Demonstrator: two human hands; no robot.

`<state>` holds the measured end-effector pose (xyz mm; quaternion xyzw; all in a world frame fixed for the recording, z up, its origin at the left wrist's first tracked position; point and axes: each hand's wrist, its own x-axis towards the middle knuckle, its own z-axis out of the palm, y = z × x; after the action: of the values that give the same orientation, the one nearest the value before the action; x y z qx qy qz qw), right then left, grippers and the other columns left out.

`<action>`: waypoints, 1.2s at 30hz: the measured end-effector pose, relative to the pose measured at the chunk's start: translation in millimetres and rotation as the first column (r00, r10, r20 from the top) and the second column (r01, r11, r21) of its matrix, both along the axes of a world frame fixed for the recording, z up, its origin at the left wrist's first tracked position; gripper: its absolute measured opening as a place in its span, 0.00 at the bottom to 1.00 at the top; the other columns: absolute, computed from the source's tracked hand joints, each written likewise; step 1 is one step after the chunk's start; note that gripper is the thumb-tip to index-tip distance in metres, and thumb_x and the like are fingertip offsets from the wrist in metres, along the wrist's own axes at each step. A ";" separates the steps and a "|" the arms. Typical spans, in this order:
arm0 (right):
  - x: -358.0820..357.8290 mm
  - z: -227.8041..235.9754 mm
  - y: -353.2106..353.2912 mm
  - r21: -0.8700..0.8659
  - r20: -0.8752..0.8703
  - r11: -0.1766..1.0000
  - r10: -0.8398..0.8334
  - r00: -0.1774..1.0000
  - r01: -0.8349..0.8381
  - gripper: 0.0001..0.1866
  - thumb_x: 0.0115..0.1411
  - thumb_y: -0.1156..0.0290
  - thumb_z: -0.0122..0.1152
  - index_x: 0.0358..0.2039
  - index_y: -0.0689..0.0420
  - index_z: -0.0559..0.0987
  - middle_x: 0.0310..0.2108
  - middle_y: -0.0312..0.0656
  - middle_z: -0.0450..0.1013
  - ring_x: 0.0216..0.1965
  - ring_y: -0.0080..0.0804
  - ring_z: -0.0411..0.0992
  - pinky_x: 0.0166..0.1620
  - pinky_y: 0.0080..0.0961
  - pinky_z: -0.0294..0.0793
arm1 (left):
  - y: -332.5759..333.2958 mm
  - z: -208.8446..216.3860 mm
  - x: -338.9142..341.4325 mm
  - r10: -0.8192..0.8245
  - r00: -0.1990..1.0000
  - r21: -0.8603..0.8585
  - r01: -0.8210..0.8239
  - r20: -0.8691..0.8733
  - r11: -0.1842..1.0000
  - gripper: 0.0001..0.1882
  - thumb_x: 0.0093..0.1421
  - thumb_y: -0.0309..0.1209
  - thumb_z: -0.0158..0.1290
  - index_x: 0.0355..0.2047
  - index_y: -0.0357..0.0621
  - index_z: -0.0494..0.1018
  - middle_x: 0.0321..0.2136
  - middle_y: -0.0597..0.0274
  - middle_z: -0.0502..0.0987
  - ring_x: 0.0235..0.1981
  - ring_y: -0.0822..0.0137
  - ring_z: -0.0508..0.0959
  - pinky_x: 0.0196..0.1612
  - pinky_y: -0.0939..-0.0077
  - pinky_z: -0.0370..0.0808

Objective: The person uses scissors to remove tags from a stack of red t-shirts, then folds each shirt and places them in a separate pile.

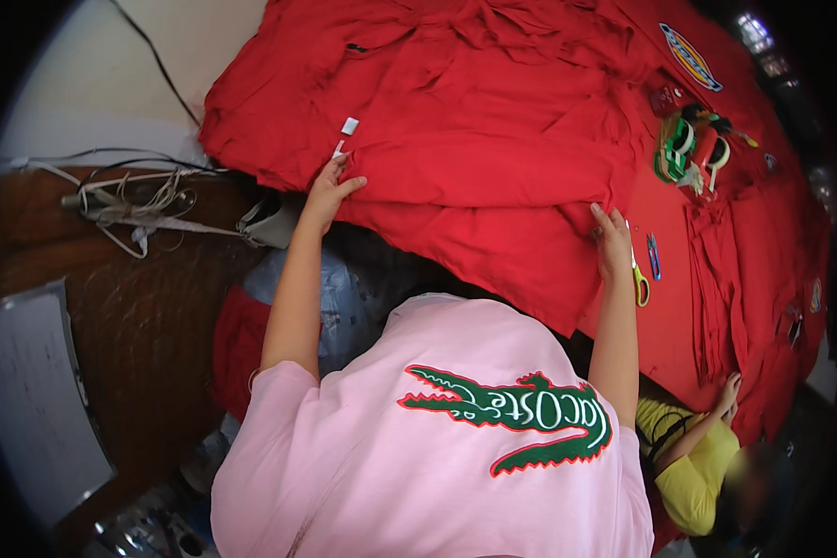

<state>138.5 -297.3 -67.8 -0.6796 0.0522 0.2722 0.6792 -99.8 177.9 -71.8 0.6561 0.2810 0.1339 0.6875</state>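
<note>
One length of red fabric (474, 177) is spread ahead of the wearer, its near fold touched by the left hand (325, 197), thumb parted from fingers, and the right hand (613, 244), fingers bent; whether it is pinched by either cannot be told. Two white tags (350, 126) are seen beyond the left hand, while one pair of yellow-handled scissors (642, 289) and one pair of blue thread snips (655, 258) are laid beside the right. White lettering is carried by one green crocodile emblem (516, 414).

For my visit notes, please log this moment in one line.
left hand: on red cloth | right hand: on same cloth | nearby: yellow-handled scissors, blue snips
</note>
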 end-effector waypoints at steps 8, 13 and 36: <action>7.1 25.0 12.6 0.111 0.010 0.991 -0.071 0.997 0.070 0.22 0.69 0.61 0.63 0.56 0.63 0.79 0.54 0.41 0.78 0.55 0.28 0.74 0.61 0.25 0.69 | -2.4 9.1 -13.4 0.192 0.978 -0.093 -0.199 -0.079 0.975 0.24 0.71 0.39 0.53 0.61 0.37 0.71 0.52 0.60 0.80 0.54 0.70 0.78 0.56 0.77 0.73; 14.8 25.7 17.5 0.134 0.086 0.991 -0.011 0.996 0.000 0.21 0.69 0.64 0.63 0.56 0.64 0.79 0.53 0.40 0.79 0.53 0.26 0.75 0.58 0.25 0.71 | -3.9 33.4 -12.1 0.230 0.971 -0.276 -0.202 0.072 0.940 0.19 0.72 0.41 0.53 0.53 0.41 0.76 0.50 0.62 0.82 0.46 0.72 0.81 0.47 0.76 0.76; -93.8 73.2 -110.2 -0.166 -0.358 0.763 0.544 0.759 -0.625 0.09 0.51 0.80 0.65 0.34 0.64 0.87 0.28 0.38 0.83 0.28 0.24 0.78 0.36 0.21 0.77 | 34.4 136.7 -98.6 -0.603 0.614 -0.341 0.499 -0.510 0.797 0.14 0.66 0.32 0.59 0.50 0.38 0.80 0.37 0.71 0.83 0.39 0.79 0.79 0.47 0.81 0.73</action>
<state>44.7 -407.4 5.5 -0.7015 -0.0291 0.5583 0.4421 -198.3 212.3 64.9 0.6584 0.2761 -0.3208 0.6224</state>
